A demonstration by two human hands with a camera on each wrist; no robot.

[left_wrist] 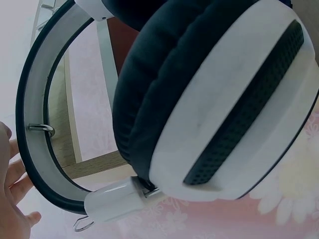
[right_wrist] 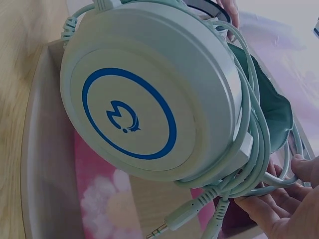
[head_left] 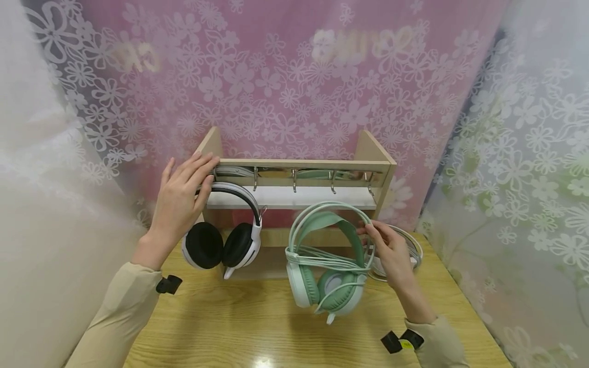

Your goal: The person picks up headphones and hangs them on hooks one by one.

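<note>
A pair of white-and-black headphones (head_left: 241,245) hangs by its headband from a hook at the left end of a wooden rack (head_left: 294,164). My left hand (head_left: 181,199) lies at the rack's top left corner, fingers straight, thumb right by the headband. The left wrist view shows a metal hook (left_wrist: 42,128) inside the band and the hand (left_wrist: 15,184) beside it. On the right, my right hand (head_left: 391,250) pinches mint-green headphones (head_left: 327,260) by the side of the band, in front of the rack. Their cable (right_wrist: 256,134) is wound round them, plugs dangling.
Several metal hooks (head_left: 294,181) line the rack's front rail, above a white shelf (head_left: 294,197). Behind the right hand, another coiled cable (head_left: 416,250) lies on the wooden table (head_left: 257,322). Flowered curtains (head_left: 294,76) surround the table at the back and sides.
</note>
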